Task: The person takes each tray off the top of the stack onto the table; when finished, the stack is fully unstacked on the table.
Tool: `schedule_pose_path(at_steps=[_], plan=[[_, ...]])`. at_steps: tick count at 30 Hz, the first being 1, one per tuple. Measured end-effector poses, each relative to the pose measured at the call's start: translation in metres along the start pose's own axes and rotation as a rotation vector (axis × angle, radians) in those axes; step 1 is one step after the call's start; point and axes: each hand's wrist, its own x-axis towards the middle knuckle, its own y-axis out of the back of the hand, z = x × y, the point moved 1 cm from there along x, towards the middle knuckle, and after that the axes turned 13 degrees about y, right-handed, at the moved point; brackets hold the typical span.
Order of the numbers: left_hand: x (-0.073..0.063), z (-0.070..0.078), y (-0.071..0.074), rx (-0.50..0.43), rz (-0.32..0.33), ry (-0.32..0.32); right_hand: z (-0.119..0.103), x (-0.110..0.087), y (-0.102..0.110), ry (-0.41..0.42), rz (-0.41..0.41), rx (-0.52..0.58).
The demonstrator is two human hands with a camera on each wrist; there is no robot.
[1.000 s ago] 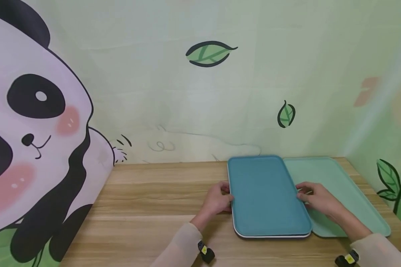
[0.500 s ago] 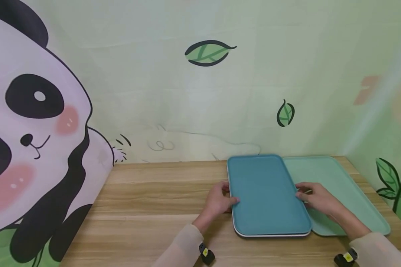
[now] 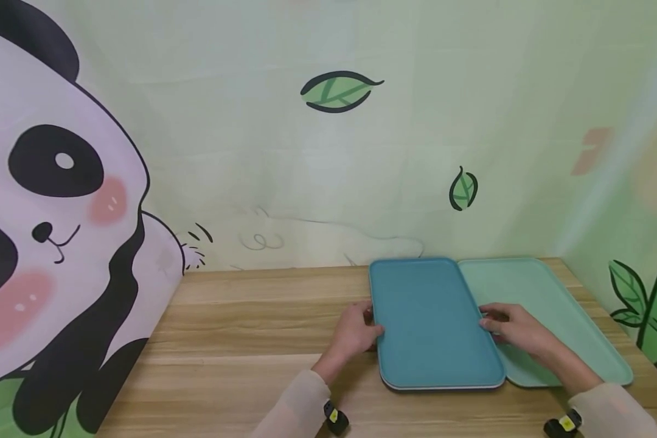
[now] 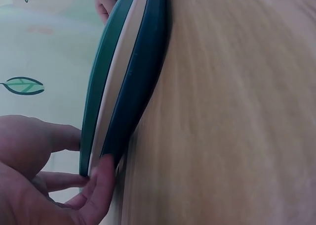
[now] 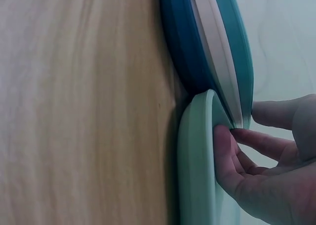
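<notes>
Three trays lie stacked on the table: a teal-blue tray (image 3: 435, 322) on top, a white tray (image 5: 219, 52) in the middle and a dark blue tray (image 5: 180, 37) at the bottom. My left hand (image 3: 353, 331) pinches the top tray's left rim, thumb over the edge; its lower fingers reach down the stack's side in the left wrist view. On the opposite rim, my right hand (image 3: 517, 328) pinches the same tray between thumb and index finger. Its other fingers rest over the mint-green tray (image 3: 553, 322), whose edge lies against the stack's right side.
The wooden table (image 3: 252, 334) extends left of the stack and in front of it. Behind stands a pale green wall hanging (image 3: 241, 134) printed with a panda and leaves, close to the trays' far ends. A dark wrist device (image 3: 336, 420) sits at the left sleeve.
My left thumb slid a little over the top tray's rim and then drew back to its edge. At the front, less of the white tray shows now. The right hand keeps its hold.
</notes>
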Motion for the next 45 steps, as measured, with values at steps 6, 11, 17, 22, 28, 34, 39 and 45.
schedule_pose_path(at_steps=[6, 11, 17, 22, 28, 34, 39, 45], plan=[[-0.001, 0.002, 0.000, -0.060, 0.013, -0.019, 0.002, 0.000, 0.000, -0.014, 0.007, 0.004], [0.001, 0.006, 0.000, -0.245, -0.041, 0.002, 0.004, -0.001, -0.001, -0.003, 0.018, 0.001], [0.003, 0.006, 0.002, -0.488, -0.131, 0.110, 0.003, -0.002, -0.001, 0.001, 0.020, 0.000], [0.004, 0.005, 0.007, -0.678, -0.230, 0.191, 0.006, -0.003, -0.002, 0.009, 0.024, 0.001], [0.003, -0.001, 0.010, -0.724, -0.274, 0.184, 0.011, -0.002, -0.003, 0.011, 0.020, 0.014], [0.001, -0.004, 0.016, -0.767, -0.257, 0.141, 0.007, -0.001, -0.002, 0.031, 0.022, -0.014], [-0.004, -0.015, 0.033, -0.762, -0.272, 0.146, 0.008, 0.002, -0.003, 0.048, 0.029, -0.032], [-0.012, -0.039, 0.065, -0.706, -0.274, 0.165, 0.008, 0.003, -0.004, 0.067, 0.039, -0.045]])
